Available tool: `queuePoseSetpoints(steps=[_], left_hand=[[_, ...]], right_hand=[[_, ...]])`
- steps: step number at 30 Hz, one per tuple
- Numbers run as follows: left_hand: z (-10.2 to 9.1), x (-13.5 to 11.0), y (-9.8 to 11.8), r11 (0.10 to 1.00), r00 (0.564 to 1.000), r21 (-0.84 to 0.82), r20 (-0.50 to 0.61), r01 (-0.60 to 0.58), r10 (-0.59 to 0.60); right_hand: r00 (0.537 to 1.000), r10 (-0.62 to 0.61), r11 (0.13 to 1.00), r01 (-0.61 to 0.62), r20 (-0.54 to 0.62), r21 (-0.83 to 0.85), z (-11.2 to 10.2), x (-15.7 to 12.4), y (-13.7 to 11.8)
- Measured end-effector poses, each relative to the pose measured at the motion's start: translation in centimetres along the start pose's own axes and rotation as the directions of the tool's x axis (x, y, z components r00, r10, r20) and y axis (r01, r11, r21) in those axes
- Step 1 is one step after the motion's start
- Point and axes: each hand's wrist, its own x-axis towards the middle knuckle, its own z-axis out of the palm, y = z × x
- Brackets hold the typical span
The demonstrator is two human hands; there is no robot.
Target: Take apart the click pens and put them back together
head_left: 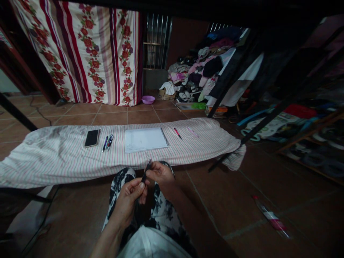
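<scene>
Both my hands are over my lap, pinching a thin dark pen [146,171]. My left hand [129,197] grips its lower end between thumb and fingers. My right hand [160,173] pinches the upper part. In front of my knees lies a striped cloth [53,157] spread on the floor. On it rest a spiral notebook [145,139], a dark phone [92,138], two pens [107,142] to the notebook's left, and a pink pen [177,133] and a pale pen [192,132] to its right.
The floor is brown tile [236,200]. A floral curtain [88,53] hangs at the back. A pile of clothes [199,75] and a pink bowl [148,99] sit behind the cloth. A plastic wrapper [271,216] lies at the right. Dark metal bars [242,139] cross at the right.
</scene>
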Motion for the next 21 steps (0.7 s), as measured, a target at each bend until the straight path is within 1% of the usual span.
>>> queuePoseSetpoints(steps=[4,7,9,11,16,18,21], left_hand=[[0.0,0.0,0.1,1.000,1.000,0.003,0.002,-0.001,0.001],[0.0,0.1,0.1,1.000,1.000,-0.002,0.002,0.000,0.000],[0.0,0.1,0.1,1.000,1.000,-0.002,0.001,0.000,0.000],[0.0,0.1,0.0,1.000,1.000,-0.003,0.001,0.000,0.000],[0.1,0.1,-0.1,1.000,1.000,0.000,-0.003,0.008,-0.008],[0.1,0.1,-0.1,1.000,1.000,0.000,-0.006,0.010,-0.010],[0.0,0.1,0.0,1.000,1.000,-0.001,0.004,0.008,-0.008]], right_hand=[[0.997,0.039,0.998,-0.041,0.066,0.038,-0.2,0.0,0.0],[0.994,0.051,0.998,-0.054,0.096,0.020,-0.5,-0.3,-0.4],[0.996,0.042,0.999,-0.042,0.080,-0.003,-0.5,-0.4,-0.6],[0.999,0.028,0.999,-0.026,0.038,-0.030,-0.4,-0.3,-0.6],[0.999,0.016,0.999,-0.018,-0.046,-0.038,-0.1,0.1,0.3],[0.999,0.018,1.000,-0.019,-0.031,-0.022,0.0,0.2,0.6],[1.000,0.014,1.000,-0.013,0.028,-0.013,-0.2,0.0,0.2]])
